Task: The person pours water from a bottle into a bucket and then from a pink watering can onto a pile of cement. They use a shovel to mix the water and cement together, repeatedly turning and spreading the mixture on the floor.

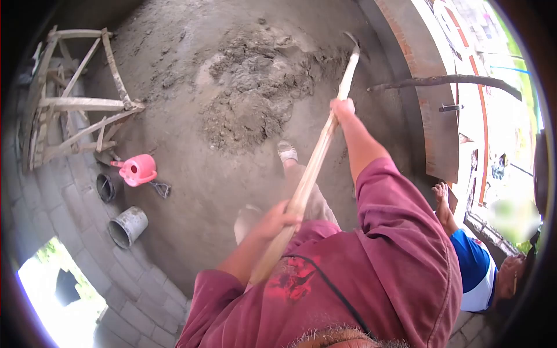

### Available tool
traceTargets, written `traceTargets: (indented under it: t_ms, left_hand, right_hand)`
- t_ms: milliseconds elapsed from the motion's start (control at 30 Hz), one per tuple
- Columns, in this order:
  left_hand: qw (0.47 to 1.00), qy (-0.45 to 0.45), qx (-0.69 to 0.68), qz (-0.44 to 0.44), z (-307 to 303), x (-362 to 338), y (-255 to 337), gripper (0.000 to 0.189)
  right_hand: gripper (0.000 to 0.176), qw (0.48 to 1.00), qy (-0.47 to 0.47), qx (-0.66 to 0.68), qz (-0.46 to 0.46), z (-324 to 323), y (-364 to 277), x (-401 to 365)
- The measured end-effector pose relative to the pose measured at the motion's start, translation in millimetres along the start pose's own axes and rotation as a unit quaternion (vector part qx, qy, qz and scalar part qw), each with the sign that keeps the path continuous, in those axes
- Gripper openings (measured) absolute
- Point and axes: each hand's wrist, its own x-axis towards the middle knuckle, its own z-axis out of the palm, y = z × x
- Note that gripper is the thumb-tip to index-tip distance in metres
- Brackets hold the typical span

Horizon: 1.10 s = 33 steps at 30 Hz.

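Both my hands are wrapped round the long pale wooden handle of a hoe (pixel 318 159), which slants from my chest up to the far right. My right hand (pixel 342 109) grips it high, with the arm stretched out. Lower down, close to my body, my left hand (pixel 277 220) holds the same shaft and looks slightly blurred. The thin curved metal blade shows at the far end, its shape only partly visible. It sits at the right edge of a heap of wet grey mortar (pixel 255 87) spread on the floor.
A wooden trestle (pixel 84 104) stands at the left. Below it are a pink watering can (pixel 139 170), a dark bucket (pixel 107 188) and a grey bucket (pixel 128 227) by a block wall (pixel 75 211). At the right, a pole (pixel 447 82) crosses a ledge near another person's blue sleeve (pixel 469 255).
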Motion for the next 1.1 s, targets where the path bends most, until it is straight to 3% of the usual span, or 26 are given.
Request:
traceTargets:
  t_ms: [67, 100, 133, 267, 433, 533, 600, 667, 733, 800, 867, 933, 1033, 1100]
  left_hand:
    - [0.993, -0.034, -0.108, -0.025, 0, -4, 50, 0.058]
    - [0.981, -0.055, -0.182, -0.036, -3, -10, 71, 0.058]
    - [0.963, -0.074, -0.253, -0.045, -8, -16, 86, 0.059]
    - [0.944, -0.076, -0.306, -0.102, -74, -78, 121, 0.063]
    - [0.946, -0.054, -0.303, -0.107, -158, -189, 152, 0.064]
    - [0.972, 0.016, -0.198, -0.126, -190, -252, 156, 0.062]
    - [0.978, 0.007, -0.173, -0.12, -202, -289, 159, 0.063]
    - [0.979, -0.012, -0.17, -0.116, -214, -327, 152, 0.066]
    - [0.978, -0.034, -0.178, -0.107, -234, -369, 145, 0.073]
    - [0.992, 0.028, -0.08, -0.092, -246, -407, 131, 0.086]
    - [0.987, 0.092, -0.102, -0.082, -222, -441, 143, 0.09]
    - [0.973, 0.142, 0.037, -0.178, -232, -473, 139, 0.093]
    - [0.975, 0.147, -0.001, -0.165, -193, -480, 141, 0.094]
    - [0.98, 0.107, 0.073, -0.15, -190, -464, 141, 0.095]
  right_hand:
    - [0.017, 0.995, -0.063, 0.072, 0.001, 20, -14, 49]
    - [0.031, 0.994, -0.095, 0.052, 0.02, 20, -37, 40]
    - [0.032, 0.995, -0.083, 0.04, 0.047, 32, -55, 35]
    - [0.036, 0.986, -0.079, 0.071, 0.131, 102, -73, 6]
    - [0.04, 0.988, -0.057, 0.05, 0.134, 149, -133, -149]
    - [0.042, 0.989, -0.119, -0.046, 0.072, 206, -113, -171]
    - [0.041, 0.993, -0.069, -0.053, 0.086, 230, -111, -203]
    - [0.04, 0.983, -0.134, -0.027, 0.122, 217, -134, -268]
    - [0.038, 0.969, -0.122, 0.078, 0.2, 228, -139, -322]
    - [0.03, 0.958, -0.096, 0.164, 0.215, 228, -148, -381]
    - [0.025, 0.918, -0.18, 0.289, 0.205, 247, -122, -409]
    - [0.019, 0.854, -0.27, 0.37, 0.248, 226, -132, -446]
    - [0.007, 0.845, -0.265, 0.365, 0.289, 193, -136, -454]
    - [0.003, 0.86, -0.254, 0.37, 0.242, 173, -132, -435]
